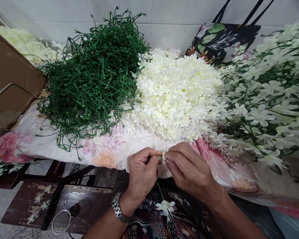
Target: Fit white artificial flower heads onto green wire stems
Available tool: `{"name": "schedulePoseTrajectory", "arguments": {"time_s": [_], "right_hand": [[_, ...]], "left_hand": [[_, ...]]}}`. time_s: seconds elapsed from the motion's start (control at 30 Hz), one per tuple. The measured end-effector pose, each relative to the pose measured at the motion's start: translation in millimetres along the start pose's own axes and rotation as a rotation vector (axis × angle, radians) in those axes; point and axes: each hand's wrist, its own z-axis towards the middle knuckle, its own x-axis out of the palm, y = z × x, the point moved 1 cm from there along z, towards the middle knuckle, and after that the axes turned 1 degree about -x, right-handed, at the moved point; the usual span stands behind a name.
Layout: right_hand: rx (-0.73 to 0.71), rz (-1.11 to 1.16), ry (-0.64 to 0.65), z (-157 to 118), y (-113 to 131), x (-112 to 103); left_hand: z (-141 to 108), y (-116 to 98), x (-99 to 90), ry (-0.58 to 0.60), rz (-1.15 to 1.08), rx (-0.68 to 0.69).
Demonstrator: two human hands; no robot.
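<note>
My left hand [142,172], with a metal watch on the wrist, is closed on a green artificial flower stem [160,190]. An open white flower [165,207] hangs from the lower end of this stem, over my lap. Between the fingertips of both hands is a small white blossom piece [163,157], partly hidden by the fingers. My right hand [189,164] pinches it from the right side. Just beyond the hands lies a heap of loose white blossoms [174,89], and left of it a tangled pile of bare green stems [94,76].
Finished-looking white flowers on stems [264,114] crowd the right side. A floral cloth [137,139] covers the work surface. A cardboard box [12,73] stands at left, and a black floral bag [221,41] leans on the tiled wall. Below left is a dark wooden stool [89,205].
</note>
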Motion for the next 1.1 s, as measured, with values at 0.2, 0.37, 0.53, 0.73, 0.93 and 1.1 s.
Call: {"name": "schedulePoseTrajectory", "arguments": {"time_s": [0.2, 0.37, 0.53, 0.73, 0.93, 1.1], "right_hand": [[0.002, -0.013, 0.012, -2, -3, 2], [0.028, 0.024, -0.023, -4, -9, 1], [0.018, -0.032, -0.062, -2, -6, -5], [0.13, 0.17, -0.028, 1, -1, -15], [0.193, 0.309, -0.009, 0, -1, -20], [0.191, 0.29, -0.031, 0, -4, -18]], "left_hand": [[0, -3, 3.4, 0.015, 0.032, -0.009], [1, -3, 1.1, 0.045, -0.018, -0.05], [0, -5, -4.0, 0.118, -0.069, -0.057], [-3, -5, -5.4, 0.128, -0.11, -0.064], [-7, -1, -6.0, 0.105, -0.128, -0.034], [-7, 2, -6.1, 0.11, -0.06, 0.052]]}}
